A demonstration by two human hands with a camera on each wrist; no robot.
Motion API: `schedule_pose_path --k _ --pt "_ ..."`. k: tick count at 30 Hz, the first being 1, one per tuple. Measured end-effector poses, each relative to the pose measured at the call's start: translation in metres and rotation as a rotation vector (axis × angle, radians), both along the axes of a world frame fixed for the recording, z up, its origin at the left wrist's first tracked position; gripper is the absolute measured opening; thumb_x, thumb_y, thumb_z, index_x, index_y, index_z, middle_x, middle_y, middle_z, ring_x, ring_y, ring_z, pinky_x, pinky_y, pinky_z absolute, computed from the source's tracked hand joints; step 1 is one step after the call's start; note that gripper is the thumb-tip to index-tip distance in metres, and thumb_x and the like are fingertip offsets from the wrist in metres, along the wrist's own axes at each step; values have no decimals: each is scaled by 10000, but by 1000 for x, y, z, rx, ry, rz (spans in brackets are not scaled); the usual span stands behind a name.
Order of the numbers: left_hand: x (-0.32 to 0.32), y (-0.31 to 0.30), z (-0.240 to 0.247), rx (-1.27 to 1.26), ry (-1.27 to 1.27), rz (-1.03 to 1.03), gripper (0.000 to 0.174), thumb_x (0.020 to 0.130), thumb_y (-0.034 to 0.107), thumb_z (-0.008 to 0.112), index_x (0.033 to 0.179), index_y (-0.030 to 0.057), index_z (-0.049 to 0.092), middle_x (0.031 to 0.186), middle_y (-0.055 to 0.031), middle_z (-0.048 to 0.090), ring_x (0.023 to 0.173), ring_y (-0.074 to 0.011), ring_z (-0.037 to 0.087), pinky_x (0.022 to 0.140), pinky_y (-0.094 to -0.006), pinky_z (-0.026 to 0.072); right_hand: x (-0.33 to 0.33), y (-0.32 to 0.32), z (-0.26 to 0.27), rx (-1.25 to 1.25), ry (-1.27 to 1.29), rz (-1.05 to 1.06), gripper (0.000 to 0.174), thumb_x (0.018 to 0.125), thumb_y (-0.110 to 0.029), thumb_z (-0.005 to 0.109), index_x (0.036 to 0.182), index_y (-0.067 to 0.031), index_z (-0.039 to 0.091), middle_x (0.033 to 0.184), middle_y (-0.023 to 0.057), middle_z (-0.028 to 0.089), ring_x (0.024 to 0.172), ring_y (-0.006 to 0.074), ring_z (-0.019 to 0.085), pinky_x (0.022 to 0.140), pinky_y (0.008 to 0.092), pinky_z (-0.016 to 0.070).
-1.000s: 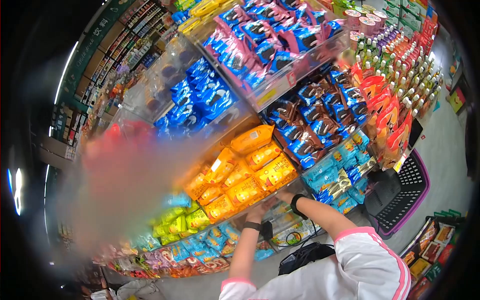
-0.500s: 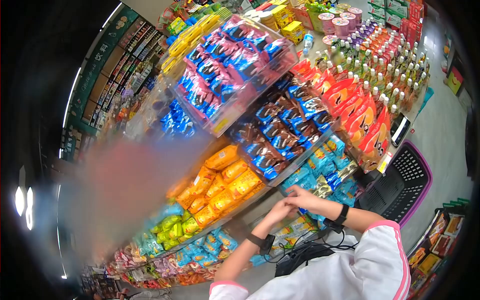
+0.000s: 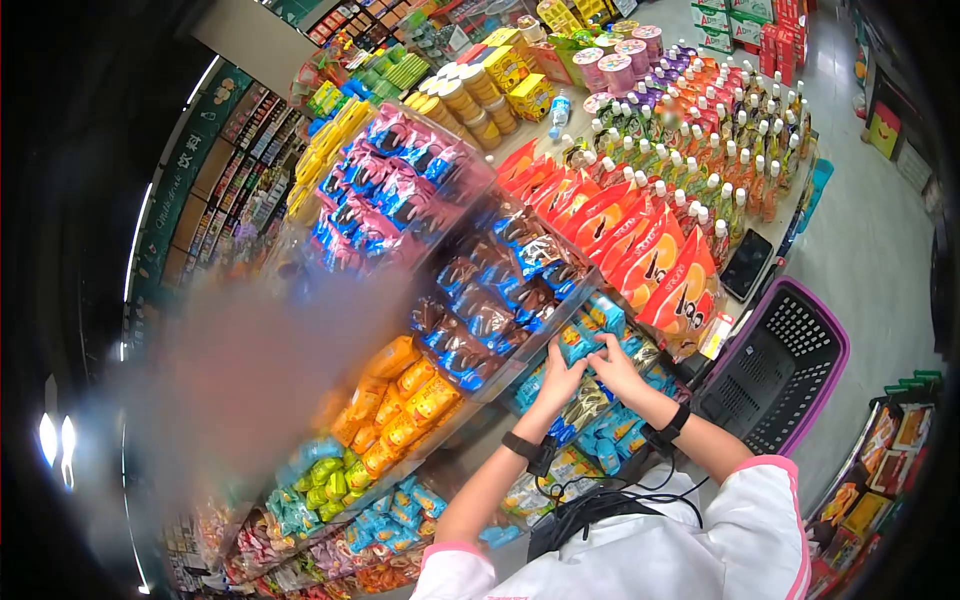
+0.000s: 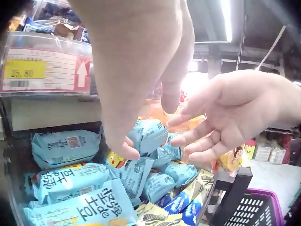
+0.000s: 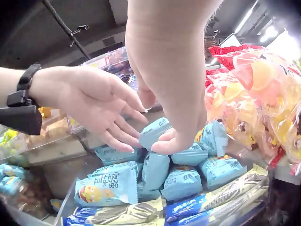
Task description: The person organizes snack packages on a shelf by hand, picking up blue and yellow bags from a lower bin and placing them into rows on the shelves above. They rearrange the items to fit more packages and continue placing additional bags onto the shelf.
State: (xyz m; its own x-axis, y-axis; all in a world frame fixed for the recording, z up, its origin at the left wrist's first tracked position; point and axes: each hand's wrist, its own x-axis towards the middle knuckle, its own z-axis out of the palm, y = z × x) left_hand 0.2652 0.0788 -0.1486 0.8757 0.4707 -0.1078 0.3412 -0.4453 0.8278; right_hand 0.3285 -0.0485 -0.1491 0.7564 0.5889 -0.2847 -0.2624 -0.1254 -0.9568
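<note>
Got left hand [image 3: 560, 382] and right hand [image 3: 618, 374] partly open, fingers loosely bent, at blue packet [image 3: 577, 342] left of basket [image 3: 846, 352]; can't tell if gripped; see phone [image 3: 747, 264] just beside basket.

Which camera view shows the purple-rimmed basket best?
The head view: it shows the basket nearly whole, with its rim, perforated dark sides and open inside. The left wrist view catches only part of it, at the lower right. In the right wrist view, I cannot make it out.
</note>
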Motion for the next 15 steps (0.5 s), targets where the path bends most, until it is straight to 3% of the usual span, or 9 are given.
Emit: schedule_pose_path --k 3,6,12,15 --pt "2 -7 22 -153 63 -42 749 788 103 595 1382 17 147 1352 -193 328 1251 -252 328 1006 -311 292 5 8 -7 48 44 7 447 841 -172 532 1236 -44 366 948 95 503 835 159 516 685 281 447" --pt "-1 -2 12 -172 75 -91 754 772 114 606 1384 31 172 1352 -176 337 1267 -246 306 1021 -321 270 8 12 -7 26 75 39 409 832 -162 538 1177 -1 389 921 92 500 825 150 512 667 273 441" --pt "-8 -15 30 -32 69 -106 731 732 161 640 1343 21 265 1348 -185 347 1255 -278 335 1022 -341 274 3 20 -22 93 87 -26 205 818 -151 562 939 -32 447 811 33 476 720 111 465 583 266 399" --pt "-22 -32 41 54 83 -84 663 745 155 628 1325 77 317 1278 -178 398 1174 -306 390 936 -354 362 -4 12 -7 135 56 26 198 819 -183 593 866 -46 457 789 14 463 662 86 441 537 248 375"
